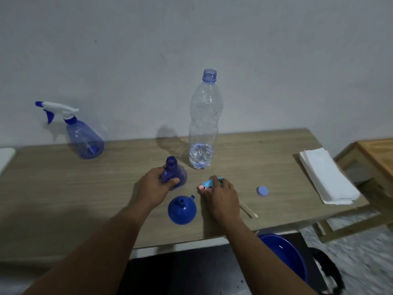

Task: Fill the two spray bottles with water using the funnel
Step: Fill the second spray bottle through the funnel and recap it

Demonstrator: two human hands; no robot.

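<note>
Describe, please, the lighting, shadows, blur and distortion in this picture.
Head view: dim, even light; the water bottle casts a soft shadow leftward onto the table and wall; the table's far edge bows with wide-angle distortion; the floor at lower right is blurred.

The right hand (221, 194) grips a light-blue item (209, 183), mostly covered; its kind cannot be told. The left hand (156, 187) hides the near side of the open spray bottle (177, 172). A stick (248, 210) runs under the right wrist. The table (85, 188) hides half the basin (282, 254).
</note>
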